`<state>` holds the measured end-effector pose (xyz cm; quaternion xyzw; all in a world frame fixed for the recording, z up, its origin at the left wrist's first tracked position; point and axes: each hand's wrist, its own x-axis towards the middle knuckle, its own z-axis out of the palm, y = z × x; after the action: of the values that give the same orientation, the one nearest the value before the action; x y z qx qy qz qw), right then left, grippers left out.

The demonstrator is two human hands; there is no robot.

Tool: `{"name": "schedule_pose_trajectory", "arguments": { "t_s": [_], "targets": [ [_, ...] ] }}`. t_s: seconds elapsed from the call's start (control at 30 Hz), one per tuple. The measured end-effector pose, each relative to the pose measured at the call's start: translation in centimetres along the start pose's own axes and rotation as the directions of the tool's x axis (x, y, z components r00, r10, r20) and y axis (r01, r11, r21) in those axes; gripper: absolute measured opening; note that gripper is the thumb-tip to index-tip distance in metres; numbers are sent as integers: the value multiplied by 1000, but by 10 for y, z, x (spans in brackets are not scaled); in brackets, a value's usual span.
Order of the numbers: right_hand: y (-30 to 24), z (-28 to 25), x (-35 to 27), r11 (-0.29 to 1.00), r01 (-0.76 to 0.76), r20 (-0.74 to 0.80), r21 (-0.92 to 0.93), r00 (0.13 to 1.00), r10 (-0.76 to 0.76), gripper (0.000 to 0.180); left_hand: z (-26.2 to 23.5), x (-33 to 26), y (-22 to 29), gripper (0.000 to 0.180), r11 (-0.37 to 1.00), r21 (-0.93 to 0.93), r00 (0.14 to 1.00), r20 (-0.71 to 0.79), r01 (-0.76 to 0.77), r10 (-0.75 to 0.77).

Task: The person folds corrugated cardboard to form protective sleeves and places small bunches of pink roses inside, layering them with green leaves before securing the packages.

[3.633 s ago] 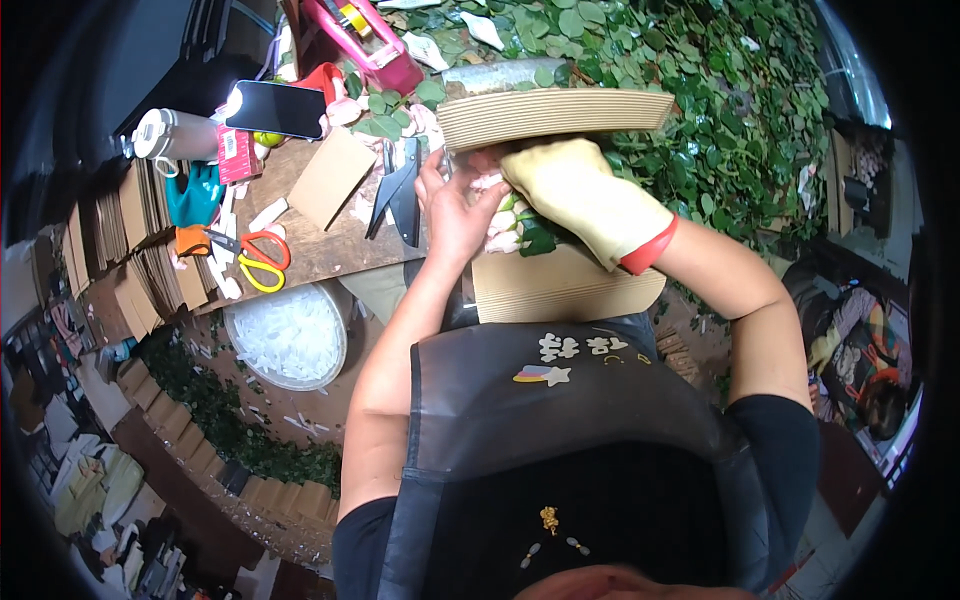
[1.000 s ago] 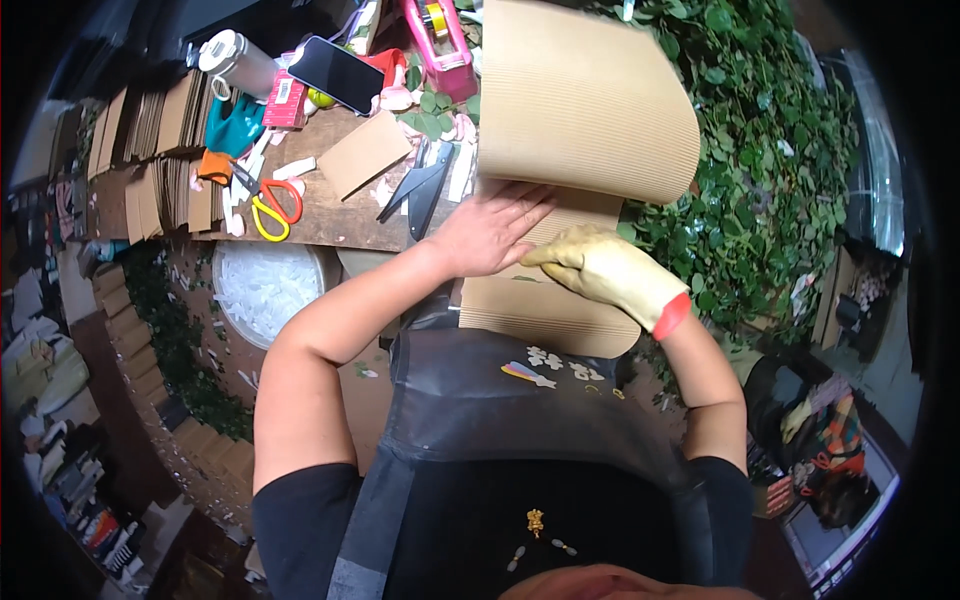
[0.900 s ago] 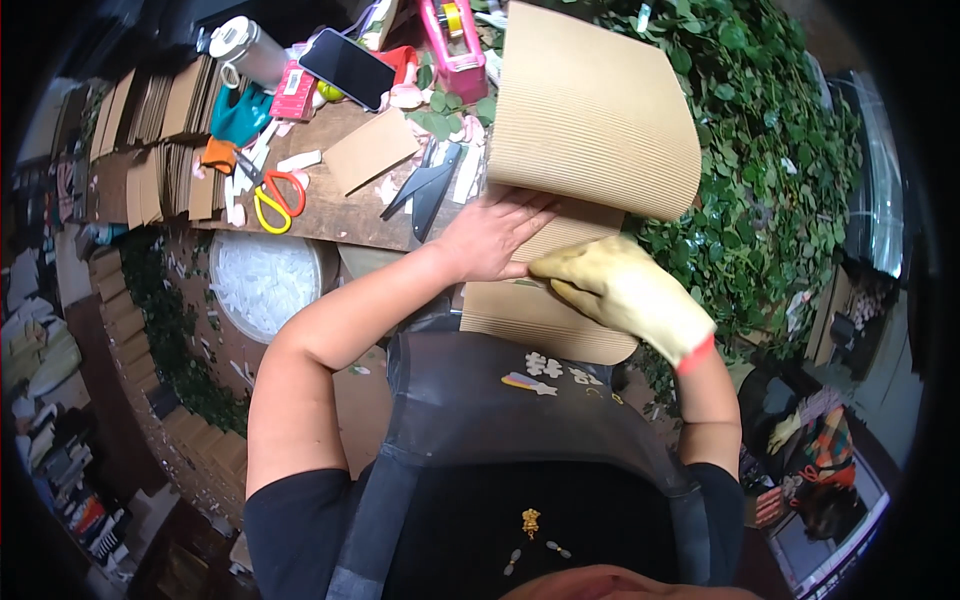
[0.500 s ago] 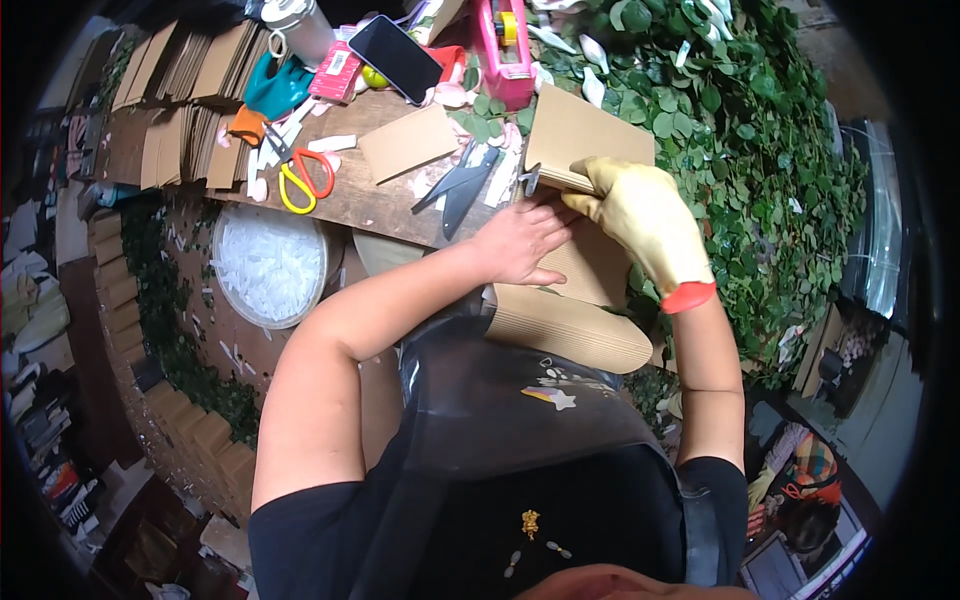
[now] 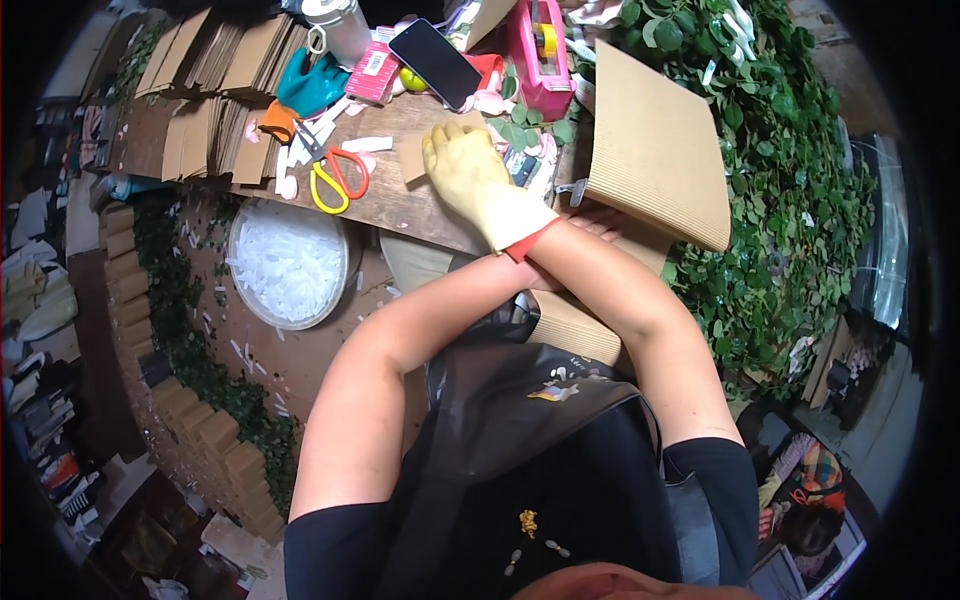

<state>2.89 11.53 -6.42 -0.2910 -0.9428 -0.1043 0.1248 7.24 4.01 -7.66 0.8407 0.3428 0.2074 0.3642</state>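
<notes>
Cream rubber, cuffed in red: the gloved right hand (image 5: 466, 168) was reaching across the body to the left, lying over a small plain card (image 5: 411, 160) on the wooden table (image 5: 400, 216). Card mostly covered; one end stuck out past the glove's left side, a strip beyond the knuckles. Its long axis seemed to slant from near left to far right. Fingers bent away from me; whether they pinched the card or merely rested on it, I could not tell.

Bare left hand (image 5: 599, 222) well off to the right, tucked beneath the raised panel of corrugated cardboard (image 5: 660, 150). Fingers outstretched, nothing visibly clasped; palm hidden by the other arm.

Key relation: arms crossed. Right forearm (image 5: 620, 280) passed above the left wrist, so the right hand was the nearer to the card, the left the nearer to the cardboard. From the glove, the raised panel lay to the right, leaning up and away, its ridges running along the near edge.

Around the glove: red-and-yellow-handled scissors (image 5: 325, 160) to the left, blades pointing away; a dark tool (image 5: 521, 168) just right, partly covered; phone (image 5: 434, 62) beyond; pink tape dispenser (image 5: 547, 101) farther right.
</notes>
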Motion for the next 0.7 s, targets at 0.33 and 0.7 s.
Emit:
{"name": "schedule_pose_trajectory", "arguments": {
  "t_s": [0.33, 0.7],
  "targets": [
    [25, -76, 14, 956, 16, 12, 292, 1000, -20, 15, 11, -4, -11, 65, 956, -290, 999, -32, -30, 22],
    [24, -98, -21, 929, 53, 11, 366, 998, -62, 17, 1, 7, -6, 65, 992, -118, 998, -34, -49, 45]
  ]
}}
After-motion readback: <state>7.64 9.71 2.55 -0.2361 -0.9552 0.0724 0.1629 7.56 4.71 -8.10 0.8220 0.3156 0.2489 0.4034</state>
